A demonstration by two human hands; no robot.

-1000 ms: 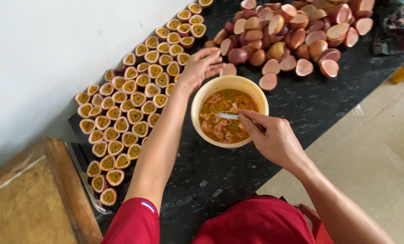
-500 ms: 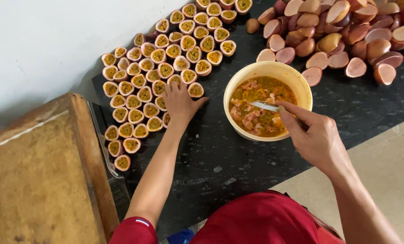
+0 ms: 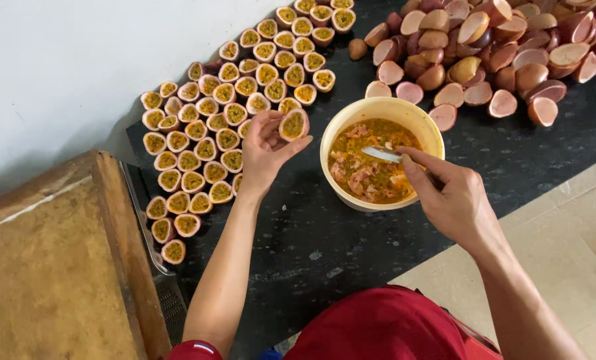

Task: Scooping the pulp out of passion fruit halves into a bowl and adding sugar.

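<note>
- Wood block (image 3: 51,267) at the far left, its edge beside the dark counter (image 3: 311,247)
- Rows of filled fruit halves (image 3: 204,133) lie cut side up on the counter, just left of the left hand (image 3: 266,150)
- Left hand closed around one filled fruit half (image 3: 294,124) — raised above the rows, near the bowl's rim
- Yellow bowl (image 3: 378,110) of orange pulp stands on the counter between the hands
- Right hand (image 3: 454,200) pinches a spoon (image 3: 381,155) — its tip in the pulp
- Scooped-out shells (image 3: 491,47) piled at the upper right
</note>
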